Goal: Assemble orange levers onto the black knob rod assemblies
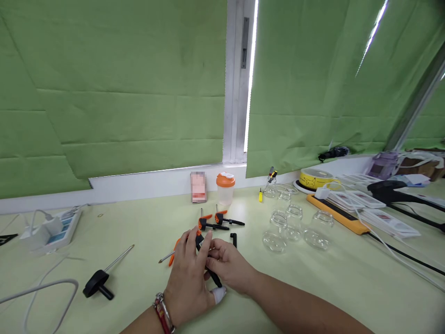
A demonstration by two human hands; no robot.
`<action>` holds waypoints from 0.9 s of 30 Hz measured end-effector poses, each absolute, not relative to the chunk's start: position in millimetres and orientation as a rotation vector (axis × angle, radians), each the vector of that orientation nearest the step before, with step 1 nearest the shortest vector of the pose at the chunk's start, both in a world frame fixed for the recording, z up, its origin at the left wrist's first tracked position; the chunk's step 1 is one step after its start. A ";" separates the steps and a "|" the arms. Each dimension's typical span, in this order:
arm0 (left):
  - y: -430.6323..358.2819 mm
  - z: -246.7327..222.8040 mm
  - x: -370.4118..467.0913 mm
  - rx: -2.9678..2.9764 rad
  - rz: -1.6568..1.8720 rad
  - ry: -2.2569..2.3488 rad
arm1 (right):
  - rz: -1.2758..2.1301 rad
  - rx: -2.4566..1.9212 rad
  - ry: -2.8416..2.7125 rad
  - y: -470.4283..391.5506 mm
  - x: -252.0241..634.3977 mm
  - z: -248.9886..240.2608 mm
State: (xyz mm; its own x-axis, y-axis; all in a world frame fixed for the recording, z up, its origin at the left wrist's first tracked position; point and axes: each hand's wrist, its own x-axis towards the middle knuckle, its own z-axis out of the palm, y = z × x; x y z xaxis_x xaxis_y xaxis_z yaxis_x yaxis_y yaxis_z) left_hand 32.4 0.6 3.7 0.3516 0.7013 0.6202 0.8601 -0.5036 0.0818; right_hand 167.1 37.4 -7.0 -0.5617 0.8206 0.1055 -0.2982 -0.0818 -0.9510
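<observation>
Near the front middle of the table, my left hand is wrapped round a black and orange clamp; its thumb has a white covering. My right hand pinches the same clamp from the right, fingers closed at its black bar. A thin metal rod and an orange part stick out left of my left hand. Beyond my hands lie two similar clamps, one closer and one to its right. A small black piece rests just past my right hand.
A black-handled tool lies at left, near a power strip and cables. Behind stand a pink box and an orange-lidded cup. Several glass jars, an orange power strip and yellow tape are at right.
</observation>
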 end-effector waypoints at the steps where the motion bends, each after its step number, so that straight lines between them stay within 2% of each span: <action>1: 0.4 3.1 32.7 -2.358 -0.882 -1.399 | 1.757 -0.615 -1.366 36.8 166.2 -7.3; 7: -0.8 -1.8 34.0 -2.366 -0.860 -1.403 | 1.793 -0.686 -1.241 32.0 163.2 -4.4; 19: -0.6 -1.6 38.6 -2.283 -1.044 -1.394 | 1.866 -0.559 -1.020 36.9 162.3 -6.8; 27: 1.1 -2.7 34.3 -2.278 -0.895 -1.398 | 1.775 -0.642 -1.164 32.4 161.0 -4.8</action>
